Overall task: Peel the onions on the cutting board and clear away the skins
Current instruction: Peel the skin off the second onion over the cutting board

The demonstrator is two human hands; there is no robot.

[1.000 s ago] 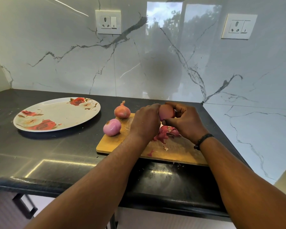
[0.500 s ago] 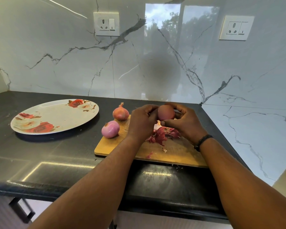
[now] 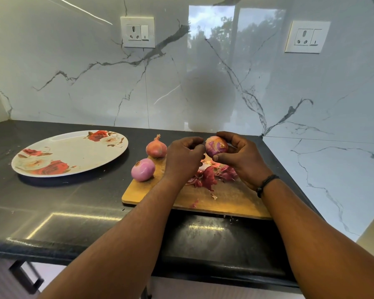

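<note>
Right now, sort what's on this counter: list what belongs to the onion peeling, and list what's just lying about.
Belongs to the job:
- half-peeled onion, held in the right hand
- left hand, fingers at its skin
- peeled onion
- unpeeled onion
- loose skins
- cutting board

Just lying about:
- flowered plate
- wall sockets

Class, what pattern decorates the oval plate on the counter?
Red and cream roses with brown leaves on a white plate, seen in the head view.

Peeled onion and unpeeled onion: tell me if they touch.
Apart. The head view shows dark counter between the peeled onion and the unpeeled onion.
</note>
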